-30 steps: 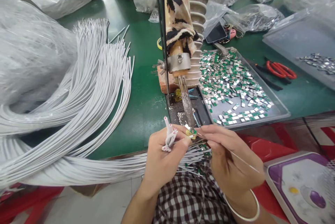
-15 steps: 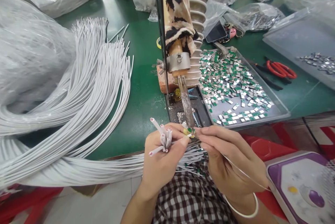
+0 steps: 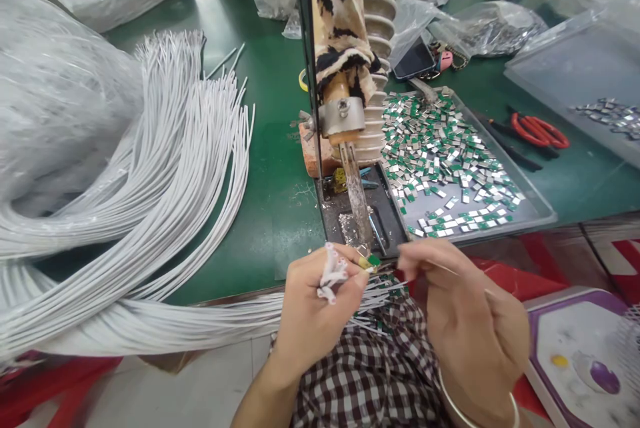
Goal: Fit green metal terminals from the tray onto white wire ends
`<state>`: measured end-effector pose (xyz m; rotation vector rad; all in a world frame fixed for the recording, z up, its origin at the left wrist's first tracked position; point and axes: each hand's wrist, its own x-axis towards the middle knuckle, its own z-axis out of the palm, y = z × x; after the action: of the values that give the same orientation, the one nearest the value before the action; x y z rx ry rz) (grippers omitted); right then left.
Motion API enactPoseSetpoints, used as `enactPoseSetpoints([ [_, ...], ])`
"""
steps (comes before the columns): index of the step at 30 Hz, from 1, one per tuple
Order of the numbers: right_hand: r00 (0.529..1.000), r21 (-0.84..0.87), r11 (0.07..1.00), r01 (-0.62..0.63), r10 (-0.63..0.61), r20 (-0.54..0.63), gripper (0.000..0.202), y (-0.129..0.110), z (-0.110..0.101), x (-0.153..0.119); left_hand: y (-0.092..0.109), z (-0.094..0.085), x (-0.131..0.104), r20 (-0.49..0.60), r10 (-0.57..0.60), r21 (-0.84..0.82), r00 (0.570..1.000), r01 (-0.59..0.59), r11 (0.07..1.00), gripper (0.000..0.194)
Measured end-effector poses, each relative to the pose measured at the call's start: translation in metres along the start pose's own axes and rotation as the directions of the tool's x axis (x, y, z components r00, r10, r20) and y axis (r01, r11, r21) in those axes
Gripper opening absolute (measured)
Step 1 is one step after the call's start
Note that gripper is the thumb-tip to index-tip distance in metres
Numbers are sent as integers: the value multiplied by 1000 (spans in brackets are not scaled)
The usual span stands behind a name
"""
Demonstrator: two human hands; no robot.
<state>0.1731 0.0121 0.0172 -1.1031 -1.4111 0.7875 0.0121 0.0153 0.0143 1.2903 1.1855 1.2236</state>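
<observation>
My left hand (image 3: 317, 311) is closed round a small bunch of white cables (image 3: 332, 275), whose cut ends stick up from the fist. At its thumb and fingertips sits a small green circuit board (image 3: 373, 260), with a yellowish piece beside it. Just above that hangs the tip of a soldering iron (image 3: 356, 198), clamped upright in a stand. My right hand (image 3: 465, 308) is to the right, apart from the board. Motion blurs its fingers, so what they hold cannot be made out.
A clear tray (image 3: 537, 220) holds many small green-and-silver connectors. Red-handled pliers (image 3: 540, 131) lie right of it. Long white cables (image 3: 200, 168) spread over the left of the green table (image 3: 280, 215). A ribbed hose (image 3: 383, 21) stands behind the iron. A purple-and-white device (image 3: 575, 348) is at lower right.
My right hand has moved right and down, away from the iron tip. My left hand has lowered slightly, taking the green board off the tip; the cable bunch has tilted.
</observation>
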Motion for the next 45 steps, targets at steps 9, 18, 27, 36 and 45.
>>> enactPoseSetpoints([
  [9,911,-180,965,191,-106,398,6,-14,-9,7,-8,1,-18,358,30,116,933,-76,990,19],
  [18,964,-9,998,56,-52,262,11,-6,-8,6,-10,2,-23,181,103,114,978,-125,986,13],
  [27,915,-144,985,-95,144,377,20,-17,-8,12,-10,4,-20,111,83,86,990,-93,992,16],
  [36,928,-813,504,292,58,369,13,34,-45,65,-15,-2,-19,17,58,82,998,-59,995,11],
  [45,969,-707,673,215,-58,239,12,35,-28,63,-5,6,-11,-67,32,137,997,-22,990,18],
])
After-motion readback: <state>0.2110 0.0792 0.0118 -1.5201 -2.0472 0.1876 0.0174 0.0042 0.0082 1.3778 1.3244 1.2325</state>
